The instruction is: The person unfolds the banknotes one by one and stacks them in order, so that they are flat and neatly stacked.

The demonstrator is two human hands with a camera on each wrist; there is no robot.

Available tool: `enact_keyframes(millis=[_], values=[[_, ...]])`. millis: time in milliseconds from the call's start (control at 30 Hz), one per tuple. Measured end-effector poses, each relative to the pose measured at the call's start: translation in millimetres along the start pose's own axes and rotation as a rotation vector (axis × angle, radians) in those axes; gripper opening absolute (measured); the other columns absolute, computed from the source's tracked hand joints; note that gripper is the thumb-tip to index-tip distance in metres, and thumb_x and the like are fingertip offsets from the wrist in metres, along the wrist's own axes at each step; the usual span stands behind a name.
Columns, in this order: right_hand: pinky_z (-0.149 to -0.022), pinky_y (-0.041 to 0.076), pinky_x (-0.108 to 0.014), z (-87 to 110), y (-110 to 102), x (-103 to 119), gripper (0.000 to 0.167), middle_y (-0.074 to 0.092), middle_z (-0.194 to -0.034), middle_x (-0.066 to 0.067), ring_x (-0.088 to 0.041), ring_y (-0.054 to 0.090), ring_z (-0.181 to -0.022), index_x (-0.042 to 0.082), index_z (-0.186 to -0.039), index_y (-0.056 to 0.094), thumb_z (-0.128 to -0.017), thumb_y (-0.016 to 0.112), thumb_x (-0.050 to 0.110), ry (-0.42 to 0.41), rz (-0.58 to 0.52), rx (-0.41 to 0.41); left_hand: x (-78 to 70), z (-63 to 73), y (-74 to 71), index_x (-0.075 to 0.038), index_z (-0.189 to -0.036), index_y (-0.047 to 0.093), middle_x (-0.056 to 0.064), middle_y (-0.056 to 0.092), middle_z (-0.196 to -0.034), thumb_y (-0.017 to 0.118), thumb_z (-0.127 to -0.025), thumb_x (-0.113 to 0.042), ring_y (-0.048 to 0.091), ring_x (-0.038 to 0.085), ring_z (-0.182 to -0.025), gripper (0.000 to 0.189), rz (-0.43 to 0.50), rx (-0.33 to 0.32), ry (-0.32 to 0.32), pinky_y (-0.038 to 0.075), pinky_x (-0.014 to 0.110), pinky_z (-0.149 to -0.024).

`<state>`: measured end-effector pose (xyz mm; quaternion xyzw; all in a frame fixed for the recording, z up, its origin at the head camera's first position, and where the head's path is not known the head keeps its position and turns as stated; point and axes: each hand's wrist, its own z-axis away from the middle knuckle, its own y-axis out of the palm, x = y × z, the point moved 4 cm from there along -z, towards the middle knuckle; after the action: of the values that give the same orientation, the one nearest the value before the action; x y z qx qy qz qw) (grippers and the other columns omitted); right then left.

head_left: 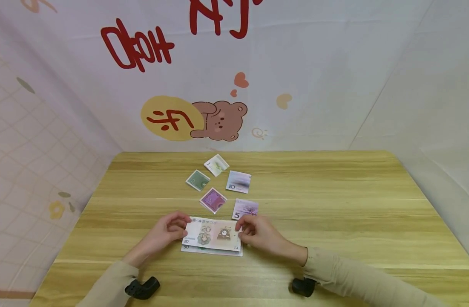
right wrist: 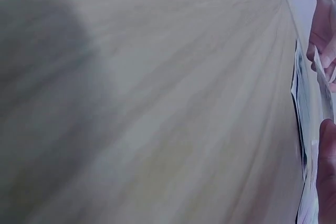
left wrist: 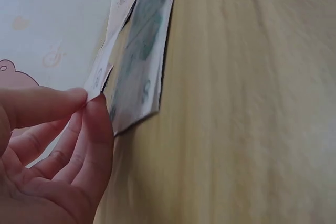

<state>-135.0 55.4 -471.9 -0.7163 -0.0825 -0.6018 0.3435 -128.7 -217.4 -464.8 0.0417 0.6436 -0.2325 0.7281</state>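
Observation:
A 20 note [head_left: 212, 234], pale with a printed monster figure, is stretched between both hands. My left hand [head_left: 169, 228] pinches its left end between thumb and fingers, which the left wrist view shows up close. At the other end my right hand [head_left: 263, 235] pinches the right edge; in the right wrist view only part of that hand [right wrist: 326, 177] shows. Beneath the raised note lies a greenish note [left wrist: 144, 51] on the table, seemingly marked 50, mostly covered in the head view. Just beyond the hands are a folded purple 5 note [head_left: 245, 208] and another folded purple note [head_left: 213, 200].
Farther back on the wooden table [head_left: 334, 204] lie a folded green note [head_left: 198, 180], a folded 1 note [head_left: 217, 165] and a folded bluish 10 note [head_left: 238, 182]. A white printed cloth [head_left: 315, 85] hangs behind the table's far edge. Black wrist devices [head_left: 142, 288] sit below both wrists.

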Motion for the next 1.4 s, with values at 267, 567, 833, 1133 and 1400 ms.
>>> enact_keyframes(millis=[267,567,833,1133,1400], values=[[-0.062,0.051,-0.023,-4.7,8,3,0.013,0.061,-0.077,0.002,-0.005,0.057,-0.069,0.003,-0.091,0.062,-0.081,0.066,-0.005,-0.015,0.100,0.008,3.0,5.9,-2.8,0.013,-0.114,0.054,0.018,0.060,-0.100,0.063,-0.084,0.008,0.062,0.023,-0.086,0.032,-0.088,-0.011,0.064,0.052,0.025,-0.075],[-0.054,0.044,-0.022,-9.5,13,3,0.012,0.052,-0.068,0.007,-0.005,0.048,-0.061,0.008,-0.086,0.060,-0.082,0.070,0.002,-0.011,0.262,-0.008,8.9,5.8,-1.8,0.013,-0.113,0.054,0.021,0.059,-0.102,0.067,-0.082,0.008,0.064,0.023,-0.081,0.033,-0.086,-0.026,0.074,0.052,0.025,-0.070],[-0.051,0.041,-0.020,-12.7,14,0,0.016,0.049,-0.066,0.008,-0.004,0.045,-0.059,0.011,-0.085,0.057,-0.080,0.070,0.004,-0.042,0.328,-0.020,11.4,4.9,-1.4,0.011,-0.119,0.051,0.022,0.057,-0.106,0.069,-0.082,0.007,0.063,0.023,-0.080,0.041,-0.099,-0.058,0.032,0.052,0.026,-0.069],[-0.048,0.038,-0.019,-13.3,15,3,0.018,0.048,-0.063,0.008,-0.002,0.042,-0.055,0.012,-0.085,0.055,-0.077,0.070,0.004,-0.079,0.417,-0.038,7.5,4.1,2.3,0.012,-0.115,0.053,0.019,0.059,-0.099,0.068,-0.081,0.008,0.062,0.021,-0.076,0.037,-0.102,-0.044,0.084,0.051,0.025,-0.067],[-0.041,0.030,-0.022,-12.8,16,7,0.018,0.041,-0.058,0.010,-0.004,0.037,-0.050,0.015,-0.083,0.057,-0.074,0.073,0.012,-0.003,0.542,-0.083,8.5,2.1,2.4,0.004,-0.103,0.063,0.013,0.061,-0.092,0.071,-0.080,0.006,0.059,0.015,-0.074,0.023,-0.209,-0.050,0.086,0.050,0.023,-0.066]])
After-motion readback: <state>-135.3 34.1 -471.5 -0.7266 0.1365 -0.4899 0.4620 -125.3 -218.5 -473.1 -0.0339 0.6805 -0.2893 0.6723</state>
